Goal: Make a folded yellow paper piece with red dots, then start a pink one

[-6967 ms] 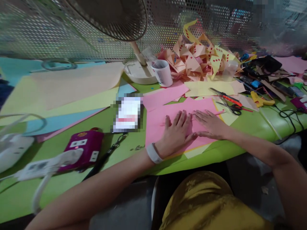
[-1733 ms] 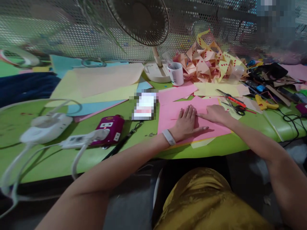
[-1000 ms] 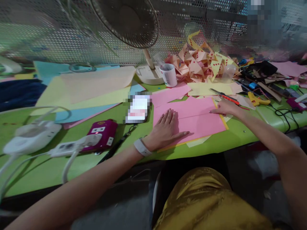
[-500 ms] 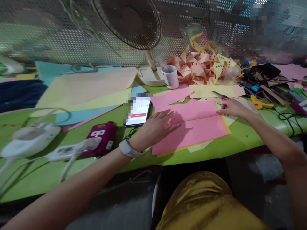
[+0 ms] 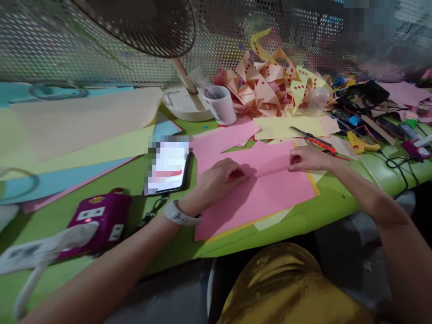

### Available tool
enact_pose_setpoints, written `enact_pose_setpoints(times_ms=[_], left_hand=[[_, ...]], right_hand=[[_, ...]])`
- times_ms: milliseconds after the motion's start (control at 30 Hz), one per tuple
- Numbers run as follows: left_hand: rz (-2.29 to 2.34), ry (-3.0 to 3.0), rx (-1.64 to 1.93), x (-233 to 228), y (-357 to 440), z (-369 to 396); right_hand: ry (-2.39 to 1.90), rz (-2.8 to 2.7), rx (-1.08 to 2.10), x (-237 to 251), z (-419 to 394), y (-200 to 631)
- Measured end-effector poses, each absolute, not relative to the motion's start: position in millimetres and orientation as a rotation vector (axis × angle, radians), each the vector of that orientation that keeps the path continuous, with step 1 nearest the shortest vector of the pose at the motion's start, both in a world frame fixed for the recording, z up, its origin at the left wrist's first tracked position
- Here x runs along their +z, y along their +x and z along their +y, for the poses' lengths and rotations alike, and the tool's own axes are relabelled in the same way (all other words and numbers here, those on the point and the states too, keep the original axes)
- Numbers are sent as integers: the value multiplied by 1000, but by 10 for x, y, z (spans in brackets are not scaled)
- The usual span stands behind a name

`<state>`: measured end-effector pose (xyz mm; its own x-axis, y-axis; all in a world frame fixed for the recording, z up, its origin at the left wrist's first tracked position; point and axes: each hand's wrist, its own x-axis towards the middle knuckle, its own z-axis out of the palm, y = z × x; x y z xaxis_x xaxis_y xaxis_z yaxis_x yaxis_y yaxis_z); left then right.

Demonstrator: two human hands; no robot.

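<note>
A pink paper sheet (image 5: 270,191) lies on the green table (image 5: 168,225) in front of me, with a yellow sheet showing under its near edge. My left hand (image 5: 218,182) pinches the folded flap of the pink sheet at its left end. Farther right, my right hand (image 5: 305,158) pinches the same flap, and the fold is lifted a little between the two hands. A white band sits on my left wrist.
A phone (image 5: 168,167) lies left of the pink sheet, beside a purple device (image 5: 97,220) and a white power strip (image 5: 37,249). Behind stand a fan base (image 5: 184,101), a white cup (image 5: 221,104), a heap of folded paper shapes (image 5: 270,85), scissors (image 5: 313,139) and large coloured sheets (image 5: 84,126).
Both hands pressed flat on the pink sheet, then slid apart along the fold. Now the fingers have closed on the flap and lifted it. The camera view has shifted.
</note>
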<state>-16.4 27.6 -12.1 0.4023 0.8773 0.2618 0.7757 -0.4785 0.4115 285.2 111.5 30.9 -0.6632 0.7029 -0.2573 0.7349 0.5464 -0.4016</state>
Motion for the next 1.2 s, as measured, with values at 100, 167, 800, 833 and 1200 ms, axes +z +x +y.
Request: enact_pose_setpoints(times_ms=[100,167,800,833,1200], left_hand=[[1466,2352,627,-103,-187,280],[1471,2339,597,-96,-187,268],[1370,2774,600,-182,28,126],[1375,2763,613,-189,33,123],[1403,2571,643,-142,10,118]], right_hand=[[1275,2698,-716,253,1132,2826],[1307,2682,-714,233,1142,2810],[1092,3128,-450,149,921,2639],[1003,3150,-362,116,879,2607],[844,3175,-47,-20,804,2554]])
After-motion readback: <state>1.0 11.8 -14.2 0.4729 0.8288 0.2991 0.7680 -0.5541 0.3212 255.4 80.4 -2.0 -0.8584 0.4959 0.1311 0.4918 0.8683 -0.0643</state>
